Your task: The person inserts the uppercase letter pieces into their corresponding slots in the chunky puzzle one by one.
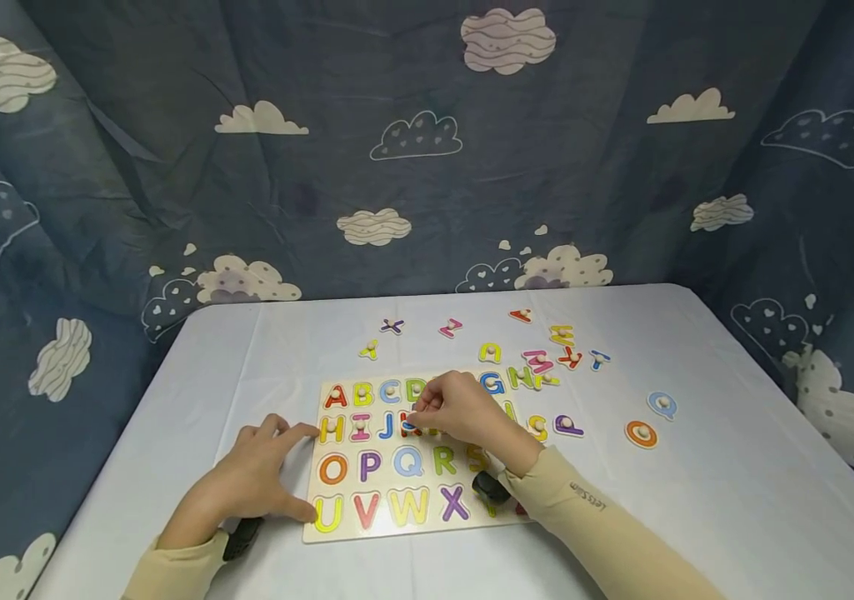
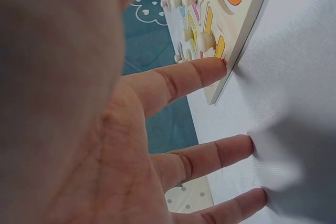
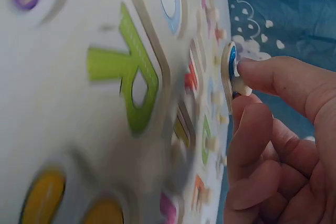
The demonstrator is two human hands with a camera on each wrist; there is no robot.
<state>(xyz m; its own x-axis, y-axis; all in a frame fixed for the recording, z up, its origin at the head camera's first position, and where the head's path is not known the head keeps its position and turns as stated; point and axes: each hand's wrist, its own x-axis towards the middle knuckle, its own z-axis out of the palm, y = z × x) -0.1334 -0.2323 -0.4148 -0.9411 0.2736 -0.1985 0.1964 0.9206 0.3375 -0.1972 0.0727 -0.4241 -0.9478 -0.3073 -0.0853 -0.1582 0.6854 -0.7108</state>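
Observation:
A wooden alphabet puzzle board (image 1: 427, 527) lies on the white table. Over its second row, my right hand (image 1: 467, 408) pinches a blue letter piece (image 3: 230, 64) by its pale wooden knob; the piece shows nearly edge-on in the right wrist view and is held just off the board. Below the piece, the red K (image 1: 413, 431) is partly covered by my fingers. My left hand (image 1: 257, 475) rests at the board's left side, fingers spread, index fingertip on the edge beside the yellow H (image 1: 332, 430) and thumb by the yellow U (image 1: 327, 514).
Loose letter pieces lie beyond and right of the board, among them a blue X (image 1: 392, 327), a purple P (image 1: 568, 426), an orange O (image 1: 641, 434) and a light-blue Q (image 1: 662, 405). A dark cloud-patterned curtain (image 1: 419, 192) hangs behind the table.

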